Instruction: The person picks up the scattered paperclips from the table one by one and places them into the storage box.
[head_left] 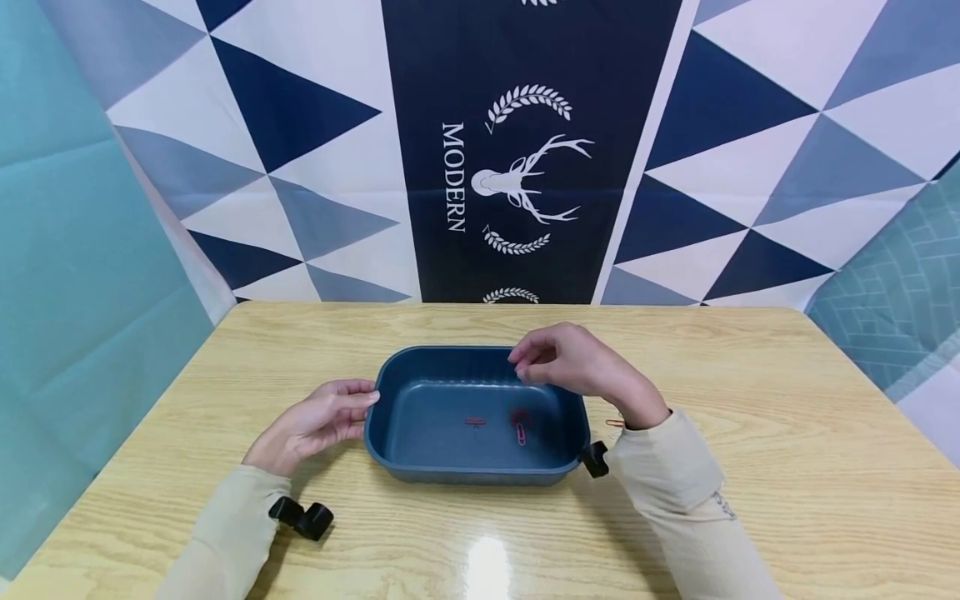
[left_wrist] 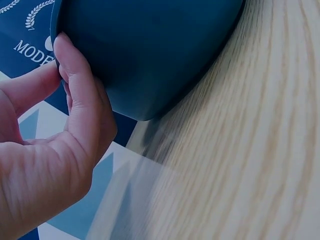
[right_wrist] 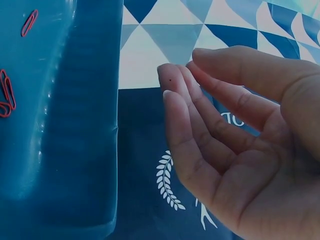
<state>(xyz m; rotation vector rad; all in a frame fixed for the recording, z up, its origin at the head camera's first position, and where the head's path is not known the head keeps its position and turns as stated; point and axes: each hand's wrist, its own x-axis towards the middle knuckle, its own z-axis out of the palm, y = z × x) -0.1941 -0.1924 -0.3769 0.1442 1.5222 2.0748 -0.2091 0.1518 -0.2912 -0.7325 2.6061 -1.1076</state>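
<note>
The left wrist view shows what the head view hides: the outer wall of a blue tray (head_left: 472,477) and the left hand's (head_left: 321,418) fingers (left_wrist: 80,92) pressed on it, with the thumb at the rim, so this hand is clamped on the tray's left end. The right wrist view shows the palm side of the right hand (head_left: 576,360): its fingers are loosely curved and hold nothing visible, but whether thumb and forefinger touch cannot be told.

In the head view that hand hangs over the tray's back right corner, covering part of the rim.

The tray lies about midway between the left and right edges of the wooden table (head_left: 420,542), in front of its back edge. Inside, a red paper clip (head_left: 476,421) lies near the middle; toward the table's right edge are a small red heap (head_left: 519,414), too blurred to count, and a pinkish clip (head_left: 521,434) just in front of it.

Another clip (head_left: 614,423) lies on the table to the right of the tray, partly behind the right wrist. Black devices sit at both sleeve cuffs, and a patterned cloth (head_left: 307,108) hangs behind the table's back edge.
</note>
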